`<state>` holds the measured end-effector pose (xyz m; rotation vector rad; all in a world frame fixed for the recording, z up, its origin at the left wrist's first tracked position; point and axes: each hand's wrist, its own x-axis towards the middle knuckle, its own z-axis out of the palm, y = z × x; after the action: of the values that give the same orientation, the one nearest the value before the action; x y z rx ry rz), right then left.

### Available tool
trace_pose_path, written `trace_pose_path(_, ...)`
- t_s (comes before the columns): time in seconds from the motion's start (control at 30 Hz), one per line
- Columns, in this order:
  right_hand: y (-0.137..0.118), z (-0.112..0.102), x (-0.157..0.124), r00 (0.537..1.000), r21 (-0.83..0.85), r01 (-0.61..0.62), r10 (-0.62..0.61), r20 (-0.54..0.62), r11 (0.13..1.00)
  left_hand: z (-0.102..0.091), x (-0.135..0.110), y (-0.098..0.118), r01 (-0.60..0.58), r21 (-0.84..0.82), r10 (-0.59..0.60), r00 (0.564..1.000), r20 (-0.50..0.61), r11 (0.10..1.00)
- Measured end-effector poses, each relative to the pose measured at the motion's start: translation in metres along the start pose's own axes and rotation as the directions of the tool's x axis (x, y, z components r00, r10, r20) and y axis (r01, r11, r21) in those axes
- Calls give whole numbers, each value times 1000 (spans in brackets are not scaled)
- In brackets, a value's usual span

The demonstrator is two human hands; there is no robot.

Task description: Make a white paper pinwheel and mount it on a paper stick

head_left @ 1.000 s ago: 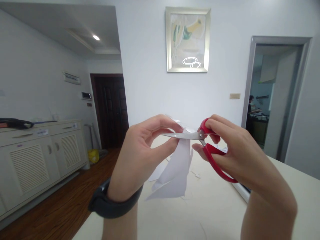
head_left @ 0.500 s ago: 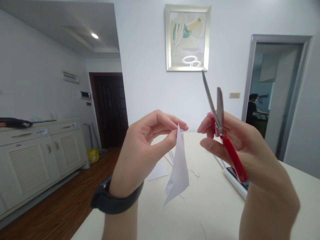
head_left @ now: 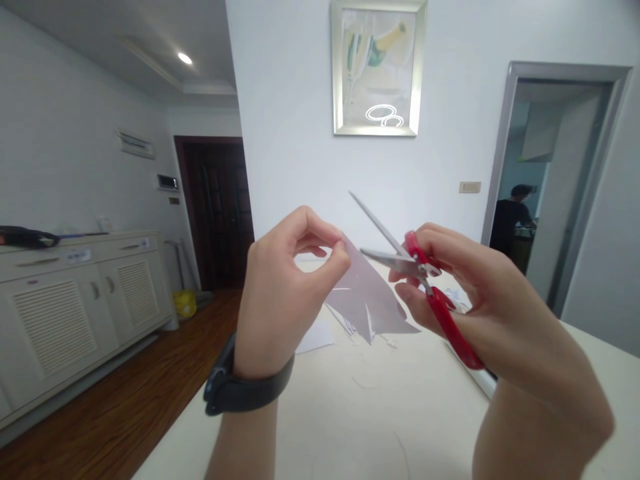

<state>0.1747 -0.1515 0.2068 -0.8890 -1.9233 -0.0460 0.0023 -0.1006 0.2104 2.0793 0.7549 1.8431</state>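
My left hand [head_left: 283, 293], with a black band on the wrist, pinches the top corner of a folded white paper piece [head_left: 367, 297] between thumb and fingers. The paper hangs out to the right, held up above the table. My right hand [head_left: 467, 293] grips red-handled scissors [head_left: 425, 287]. Their blades are spread apart, one pointing up-left and one lying almost level, right at the paper's upper right edge.
A cream table [head_left: 380, 413] lies below, with a loose white sheet [head_left: 315, 337] and small paper scraps [head_left: 390, 341] on it. A white cabinet [head_left: 75, 307] stands at left, a dark door [head_left: 215, 207] behind. A person [head_left: 510, 223] stands in the right doorway.
The scissors swung down from pointing upward to meet the paper, blades now apart. My left hand turned the paper from hanging straight down to stretching out rightward.
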Motion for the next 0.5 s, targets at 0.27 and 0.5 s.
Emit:
trace_pose_path(0.27, 8, -3, 8, 985, 22, -117, 114, 131, 993, 1, 2, -1, -48, 161, 57, 997, -48, 986)
trace_pose_path(0.5, 4, -9, 5, 968, 43, -156, 144, 204, 987, 1, 1, 5, -34, 134, 38, 999, -28, 990)
